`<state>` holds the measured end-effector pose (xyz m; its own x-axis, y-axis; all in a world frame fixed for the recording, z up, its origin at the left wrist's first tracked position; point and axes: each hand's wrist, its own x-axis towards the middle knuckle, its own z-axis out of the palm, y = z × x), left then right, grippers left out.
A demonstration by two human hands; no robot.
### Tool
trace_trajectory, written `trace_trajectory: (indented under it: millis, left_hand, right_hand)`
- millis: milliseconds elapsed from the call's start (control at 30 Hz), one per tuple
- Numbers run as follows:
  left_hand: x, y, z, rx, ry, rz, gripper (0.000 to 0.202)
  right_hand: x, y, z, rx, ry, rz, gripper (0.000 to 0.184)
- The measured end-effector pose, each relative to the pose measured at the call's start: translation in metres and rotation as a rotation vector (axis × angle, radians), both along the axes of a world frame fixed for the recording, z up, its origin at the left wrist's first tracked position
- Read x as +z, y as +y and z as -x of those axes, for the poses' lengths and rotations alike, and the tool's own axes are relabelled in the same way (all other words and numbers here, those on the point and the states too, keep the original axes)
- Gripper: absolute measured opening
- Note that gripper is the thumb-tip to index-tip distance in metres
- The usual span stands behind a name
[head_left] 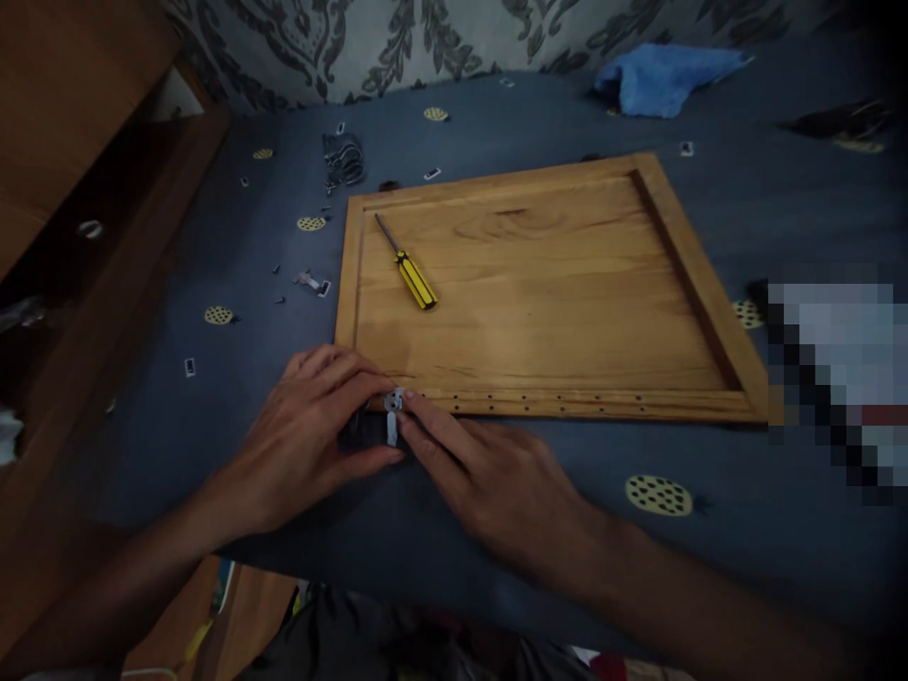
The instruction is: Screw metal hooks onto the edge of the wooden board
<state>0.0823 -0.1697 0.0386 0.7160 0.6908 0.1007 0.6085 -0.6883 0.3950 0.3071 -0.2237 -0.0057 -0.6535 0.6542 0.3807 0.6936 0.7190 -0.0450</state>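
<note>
A small metal hook (pixel 392 426), a silver holed plate with an arm pointing down, sits at the near left corner of a framed wooden panel (pixel 539 293). My left hand (pixel 316 426) curls around it from the left, its index fingertip on the plate and its thumb below. From the right, my right hand (pixel 489 473) presses bent fingertips against the same hook; its thumb is hidden. Rows of small dark holes run along the panel's near edge strip. On the panel lies a yellow-and-black screwdriver (pixel 416 279), shaft toward the far left corner.
Left of the panel, a similar metal piece (pixel 309 280) and small screws (pixel 279 300) lie on the patterned dark blue cloth (pixel 248 407). A pile of dark hooks (pixel 344 161) is farther back. A blue rag (pixel 663 80) rests near the papered wall. Brown furniture (pixel 120 284) borders the left.
</note>
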Motion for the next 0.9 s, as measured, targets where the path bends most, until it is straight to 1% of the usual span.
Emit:
trace_trajectory:
  millis: [133,400,500,600,767,900]
  left_hand:
    - [-0.0006,0.0003,-0.0002,0.005,-0.007,0.004,0.036]
    - [-0.0015,-0.0003,-0.0003,0.010,-0.019,0.014,0.038]
    - [-0.0015,-0.0002,-0.0003,0.011,-0.021,0.011,0.039]
    - [-0.0012,0.0001,-0.0002,0.006,-0.007,0.008,0.039]
    - [-0.0020,0.0003,0.0011,0.003,-0.010,0.003,0.037]
    - [-0.0033,0.0002,0.0021,0.010,-0.010,0.011,0.037]
  right_hand:
    - [-0.0010,0.0011,-0.0019,0.018,0.020,0.024,0.044]
    - [-0.0027,-0.0007,-0.0072,0.058,0.139,0.055,0.041]
    - [-0.0028,-0.0002,-0.0080,0.078,0.121,0.096,0.043]
    - [-0.0017,0.0004,-0.0071,0.069,0.082,0.119,0.045]
    - [-0.0006,0.0006,-0.0054,0.063,0.030,0.113,0.044]
    - [0.0001,0.0005,-0.0051,0.059,0.028,0.096,0.043]
